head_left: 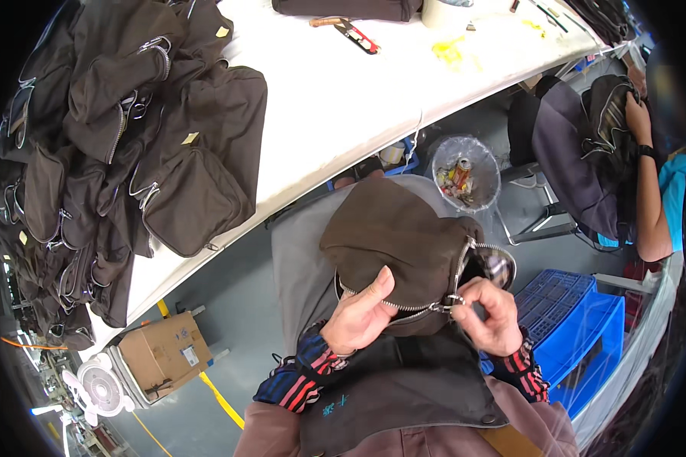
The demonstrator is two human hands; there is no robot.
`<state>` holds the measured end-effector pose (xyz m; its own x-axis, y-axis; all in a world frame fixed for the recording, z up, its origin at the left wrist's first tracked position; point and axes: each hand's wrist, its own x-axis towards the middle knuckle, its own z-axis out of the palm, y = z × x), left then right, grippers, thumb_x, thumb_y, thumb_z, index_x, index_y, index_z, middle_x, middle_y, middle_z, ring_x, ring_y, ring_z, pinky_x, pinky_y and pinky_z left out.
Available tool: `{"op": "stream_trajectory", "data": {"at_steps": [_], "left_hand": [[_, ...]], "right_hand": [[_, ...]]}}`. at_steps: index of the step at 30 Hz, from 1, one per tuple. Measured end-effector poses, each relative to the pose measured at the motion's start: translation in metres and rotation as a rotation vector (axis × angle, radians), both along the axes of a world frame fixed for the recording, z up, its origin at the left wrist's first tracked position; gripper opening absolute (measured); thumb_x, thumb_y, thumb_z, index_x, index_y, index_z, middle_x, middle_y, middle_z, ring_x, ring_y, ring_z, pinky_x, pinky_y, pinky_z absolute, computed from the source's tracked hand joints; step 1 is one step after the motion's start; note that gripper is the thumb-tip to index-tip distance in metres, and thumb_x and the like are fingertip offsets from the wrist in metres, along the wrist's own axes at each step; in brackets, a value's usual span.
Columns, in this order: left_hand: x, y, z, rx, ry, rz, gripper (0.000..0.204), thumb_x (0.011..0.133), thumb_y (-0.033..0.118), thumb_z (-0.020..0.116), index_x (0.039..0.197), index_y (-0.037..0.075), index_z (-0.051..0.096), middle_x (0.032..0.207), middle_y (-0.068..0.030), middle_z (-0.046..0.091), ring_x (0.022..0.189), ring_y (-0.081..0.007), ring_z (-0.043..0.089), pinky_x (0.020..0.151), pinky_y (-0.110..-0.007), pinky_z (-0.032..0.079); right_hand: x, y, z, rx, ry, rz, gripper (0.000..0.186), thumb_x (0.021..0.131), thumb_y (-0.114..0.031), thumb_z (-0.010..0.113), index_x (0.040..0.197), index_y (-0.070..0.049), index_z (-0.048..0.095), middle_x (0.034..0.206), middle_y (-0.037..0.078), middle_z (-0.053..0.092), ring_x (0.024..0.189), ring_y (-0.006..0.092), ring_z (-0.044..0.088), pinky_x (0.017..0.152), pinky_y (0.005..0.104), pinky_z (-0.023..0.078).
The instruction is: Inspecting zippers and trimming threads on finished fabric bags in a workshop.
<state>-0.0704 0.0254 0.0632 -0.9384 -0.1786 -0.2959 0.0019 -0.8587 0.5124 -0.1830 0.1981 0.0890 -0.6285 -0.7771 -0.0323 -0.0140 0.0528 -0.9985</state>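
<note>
A dark brown fabric bag (396, 236) with a silver metal zipper (408, 307) rests on my lap. The zipper is partly undone at the right, where a checked lining shows in the gap. My left hand (360, 314) grips the bag's near edge just below the zipper teeth, thumb on top and fingers hidden underneath. At the zipper's corner, my right hand (486, 314) pinches the zipper pull (453, 300) between thumb and fingers.
Similar brown bags (198, 190) are heaped on the white table (343, 91) at left. A red-and-black cutter (356, 36) lies there. A lined bin (465, 175), a blue crate (602, 327) and a co-worker's arm (652, 183) are on the right; a cardboard box (164, 354) stands lower left.
</note>
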Motion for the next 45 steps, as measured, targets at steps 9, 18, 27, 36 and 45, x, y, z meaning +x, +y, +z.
{"op": "stream_trajectory", "data": {"at_steps": [9, 18, 27, 36, 45], "left_hand": [[0.004, -0.007, -0.001, 0.338, 0.138, 0.064, 0.05, 0.096, 0.038, 0.03, 0.137, 0.01, 0.027, 0.139, -0.0076, 0.035, 0.128, -0.0256, 0.033, 0.105, -0.046, 0.027], [0.007, -0.009, -0.005, 0.204, 0.006, 0.085, 0.05, 0.096, 0.039, 0.03, 0.137, 0.011, 0.029, 0.138, -0.0067, 0.038, 0.125, -0.0265, 0.038, 0.101, -0.047, 0.033], [0.011, -0.023, -0.004, 0.221, -0.005, 0.129, 0.047, 0.096, 0.037, 0.032, 0.136, 0.011, 0.03, 0.137, -0.0062, 0.038, 0.125, -0.0268, 0.037, 0.1, -0.047, 0.034], [0.057, -0.043, 0.048, -0.755, -0.371, -0.32, 0.04, 0.096, 0.028, 0.036, 0.112, -0.006, 0.052, 0.107, -0.0177, 0.06, 0.094, -0.0241, 0.062, 0.078, -0.036, 0.051], [0.063, 0.024, 0.011, -0.52, -0.034, -0.088, 0.051, 0.088, 0.013, 0.054, 0.132, 0.001, 0.03, 0.126, -0.0127, 0.04, 0.114, -0.0128, 0.041, 0.097, -0.028, 0.032]], "right_hand": [[0.009, -0.003, -0.005, 0.053, 0.319, 0.134, 0.018, 0.077, -0.002, 0.066, 0.083, -0.004, 0.049, 0.081, 0.009, 0.061, 0.069, 0.0222, 0.062, 0.059, 0.0286, 0.047], [-0.009, -0.006, 0.041, 0.321, 0.86, -0.201, 0.048, 0.065, -0.013, 0.077, 0.106, 0.0, 0.056, 0.107, 0.018, 0.055, 0.089, 0.032, 0.057, 0.073, 0.0358, 0.048], [-0.024, 0.001, 0.0, 0.098, 0.177, -0.216, 0.019, 0.074, -0.002, 0.067, 0.092, -0.002, 0.067, 0.075, 0.008, 0.063, 0.072, 0.0155, 0.058, 0.065, 0.0257, 0.045], [-0.01, -0.019, 0.026, 0.107, 0.415, -0.3, 0.018, 0.071, 0.002, 0.069, 0.084, -0.002, 0.057, 0.056, -0.001, 0.049, 0.045, 0.0034, 0.04, 0.043, 0.0198, 0.033], [0.056, -0.044, 0.045, -0.223, 0.469, 0.378, 0.027, 0.071, 0.003, 0.065, 0.095, -0.004, 0.054, 0.069, 0.005, 0.051, 0.053, 0.0168, 0.053, 0.045, 0.028, 0.042]]}}
